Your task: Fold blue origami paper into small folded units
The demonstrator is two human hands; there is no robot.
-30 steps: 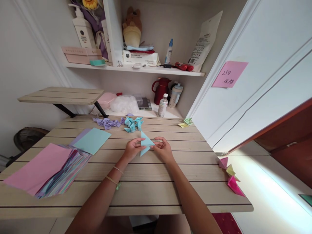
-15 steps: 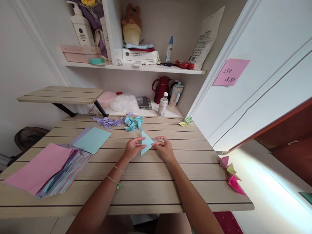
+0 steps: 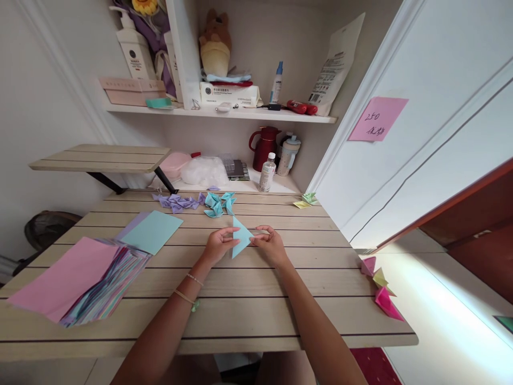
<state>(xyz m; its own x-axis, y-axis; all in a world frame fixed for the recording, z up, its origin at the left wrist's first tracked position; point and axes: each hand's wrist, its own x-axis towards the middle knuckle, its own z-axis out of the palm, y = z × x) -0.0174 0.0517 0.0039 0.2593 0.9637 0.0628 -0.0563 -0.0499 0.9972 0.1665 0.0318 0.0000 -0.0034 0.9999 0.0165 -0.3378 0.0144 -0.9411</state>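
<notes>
A light blue sheet of origami paper (image 3: 240, 235), folded into a triangle, is held between both hands above the table. My left hand (image 3: 219, 245) pinches its long left edge, fingers and thumb in front of the paper. At the triangle's right tip, my right hand (image 3: 271, 245) grips with thumb and finger. Just beyond the paper lie several folded blue paper pieces (image 3: 216, 203). A row of folded purple pieces (image 3: 176, 202) sits to their left.
A stack of coloured paper (image 3: 108, 289) lies at the left, with loose blue sheets (image 3: 154, 231) behind it. Folded pink pieces (image 3: 387, 303) line the right edge; green ones (image 3: 309, 198) lie far right. A small raised shelf (image 3: 100, 158) and a bottle (image 3: 267, 172) stand at the back.
Both hands keep hold of the blue triangle in nearly the same place. The view has shifted very slightly.
</notes>
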